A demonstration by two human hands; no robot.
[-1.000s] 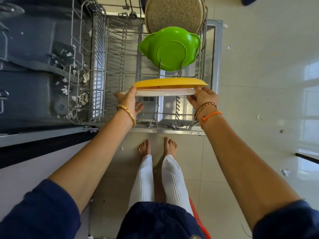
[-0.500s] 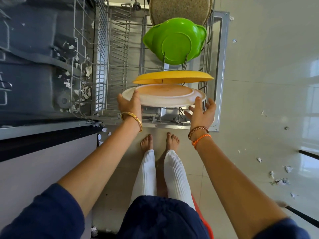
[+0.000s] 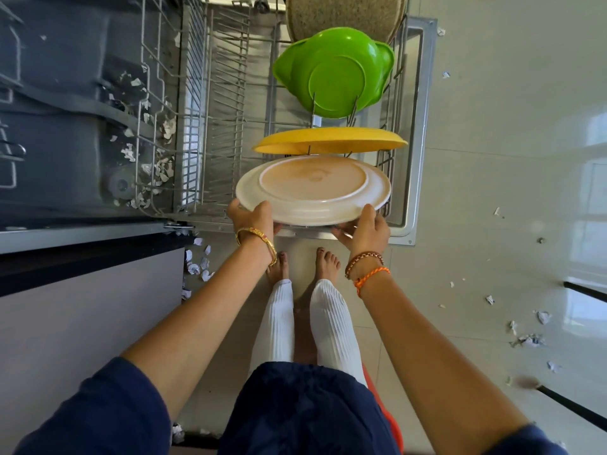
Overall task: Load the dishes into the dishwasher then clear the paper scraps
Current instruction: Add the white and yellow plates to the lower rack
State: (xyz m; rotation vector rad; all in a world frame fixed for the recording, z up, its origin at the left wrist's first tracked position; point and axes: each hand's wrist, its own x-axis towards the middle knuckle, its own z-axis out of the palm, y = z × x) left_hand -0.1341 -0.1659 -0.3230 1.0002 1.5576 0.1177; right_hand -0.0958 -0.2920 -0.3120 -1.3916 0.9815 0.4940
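While gripped at its near rim by fingers of left hand (image 3: 254, 217) and right hand (image 3: 368, 229), white plate (image 3: 312, 190) tilted over dishwasher rack (image 3: 226, 126) holding yellow plate (image 3: 328, 139), green bowl (image 3: 335, 72).

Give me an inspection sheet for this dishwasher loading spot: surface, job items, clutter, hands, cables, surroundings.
Surface: pulled-out lower rack over the open dishwasher door.
Job's things: cream plate held tilted at the rack's near end; yellow plate, green bowl and speckled dish stand racked behind it.
Clutter: paper scraps at the rack's left side, more on the floor and by the cabinet.
Hands: left hand and right hand each keep a grip on the cream plate's near rim.
Cables: nothing seen.
Surroundings: pale tiled floor, grey cabinet front.
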